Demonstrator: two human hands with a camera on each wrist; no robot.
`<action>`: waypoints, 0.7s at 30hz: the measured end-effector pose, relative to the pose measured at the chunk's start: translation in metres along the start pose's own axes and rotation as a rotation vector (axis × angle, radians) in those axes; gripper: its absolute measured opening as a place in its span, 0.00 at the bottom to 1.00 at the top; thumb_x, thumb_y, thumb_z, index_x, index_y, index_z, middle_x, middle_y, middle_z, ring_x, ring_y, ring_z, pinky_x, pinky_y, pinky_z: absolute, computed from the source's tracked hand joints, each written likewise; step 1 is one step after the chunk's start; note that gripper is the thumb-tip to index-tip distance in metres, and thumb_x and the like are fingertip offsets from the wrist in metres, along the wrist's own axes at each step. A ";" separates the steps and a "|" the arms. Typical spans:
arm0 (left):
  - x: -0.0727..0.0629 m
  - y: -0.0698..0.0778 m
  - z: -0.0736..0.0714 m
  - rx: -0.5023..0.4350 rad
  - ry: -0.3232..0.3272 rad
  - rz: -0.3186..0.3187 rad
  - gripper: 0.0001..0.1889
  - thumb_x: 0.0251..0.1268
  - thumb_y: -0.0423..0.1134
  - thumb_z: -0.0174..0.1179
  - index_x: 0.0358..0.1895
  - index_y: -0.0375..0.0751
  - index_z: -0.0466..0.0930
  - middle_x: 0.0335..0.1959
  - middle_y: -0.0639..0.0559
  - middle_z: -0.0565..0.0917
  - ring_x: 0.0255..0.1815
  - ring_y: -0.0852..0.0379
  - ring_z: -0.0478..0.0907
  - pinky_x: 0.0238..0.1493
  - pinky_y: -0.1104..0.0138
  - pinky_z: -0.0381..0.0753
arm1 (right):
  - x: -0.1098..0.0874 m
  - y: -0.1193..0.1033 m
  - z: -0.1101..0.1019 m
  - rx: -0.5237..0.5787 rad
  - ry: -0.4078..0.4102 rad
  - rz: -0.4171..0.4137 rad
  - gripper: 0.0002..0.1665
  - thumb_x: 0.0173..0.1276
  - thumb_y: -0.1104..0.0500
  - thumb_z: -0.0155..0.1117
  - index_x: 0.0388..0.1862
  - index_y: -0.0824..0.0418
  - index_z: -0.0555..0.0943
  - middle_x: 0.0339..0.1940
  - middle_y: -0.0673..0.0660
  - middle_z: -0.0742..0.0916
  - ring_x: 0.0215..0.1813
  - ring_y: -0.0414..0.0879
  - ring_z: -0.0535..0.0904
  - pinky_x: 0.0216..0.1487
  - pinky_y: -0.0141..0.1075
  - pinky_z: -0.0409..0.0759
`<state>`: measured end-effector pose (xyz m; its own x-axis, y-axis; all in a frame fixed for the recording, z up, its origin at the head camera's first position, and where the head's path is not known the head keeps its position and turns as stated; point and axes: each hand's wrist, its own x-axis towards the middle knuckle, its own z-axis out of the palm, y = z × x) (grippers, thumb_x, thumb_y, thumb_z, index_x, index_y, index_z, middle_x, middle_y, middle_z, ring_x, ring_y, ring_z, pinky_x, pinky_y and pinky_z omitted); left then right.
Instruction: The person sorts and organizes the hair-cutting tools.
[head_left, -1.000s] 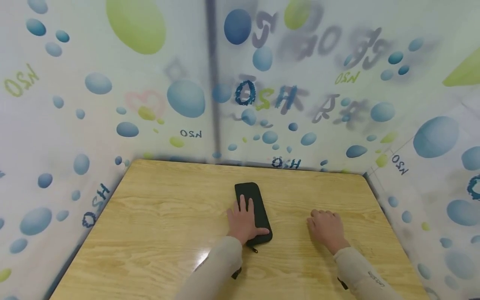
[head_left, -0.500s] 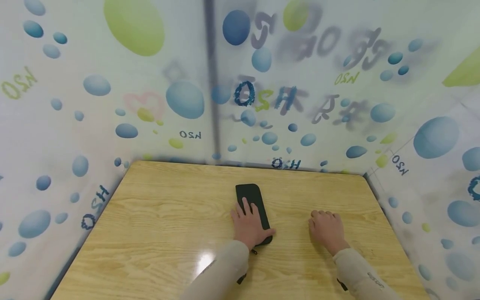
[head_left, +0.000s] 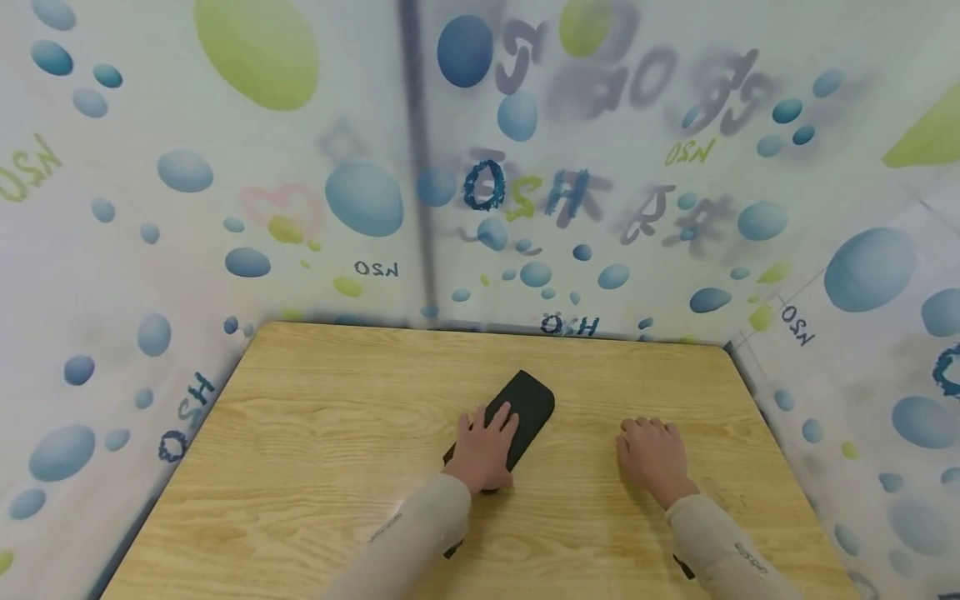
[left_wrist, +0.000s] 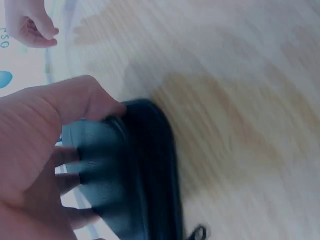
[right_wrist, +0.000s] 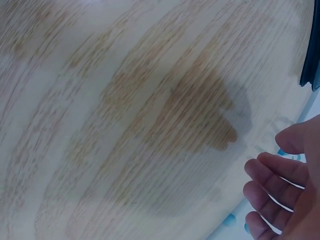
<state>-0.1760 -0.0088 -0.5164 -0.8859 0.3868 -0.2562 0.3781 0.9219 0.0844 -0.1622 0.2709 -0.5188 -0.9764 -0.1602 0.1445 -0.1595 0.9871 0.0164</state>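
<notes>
A black zip-up case [head_left: 534, 408] lies slantwise on the wooden table, its far end pointing right. My left hand [head_left: 480, 454] rests on its nearer part with the fingers spread over the top. In the left wrist view, the thumb [left_wrist: 95, 97] touches the edge of the case [left_wrist: 115, 165], and a zip pull [left_wrist: 199, 233] shows at the bottom. The palm hides part of the case. To the right, my right hand [head_left: 654, 457] rests near the table with loosely curled fingers. The right wrist view shows that hand [right_wrist: 285, 180] holding nothing.
The light wooden table [head_left: 337, 392] is bounded by a wall [head_left: 360, 108] patterned with blue and green drops and lettering. Side walls [head_left: 885, 375] stand close along its left and right edges.
The case has turned clockwise under my left hand, its far end swinging to the right. My left hand has shifted slightly left since half a second ago. My right hand stays in place.
</notes>
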 end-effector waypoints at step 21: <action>-0.013 -0.052 0.001 0.142 0.155 0.228 0.35 0.71 0.32 0.54 0.74 0.70 0.58 0.79 0.52 0.57 0.79 0.48 0.55 0.73 0.42 0.59 | -0.002 -0.002 0.004 0.029 -0.005 -0.010 0.12 0.66 0.57 0.61 0.43 0.62 0.85 0.38 0.60 0.88 0.40 0.58 0.83 0.44 0.55 0.77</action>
<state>-0.1834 -0.0619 -0.5186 -0.8001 0.5923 -0.0951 0.5961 0.8027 -0.0151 -0.1610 0.2693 -0.5232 -0.9755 -0.1701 0.1395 -0.1733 0.9848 -0.0110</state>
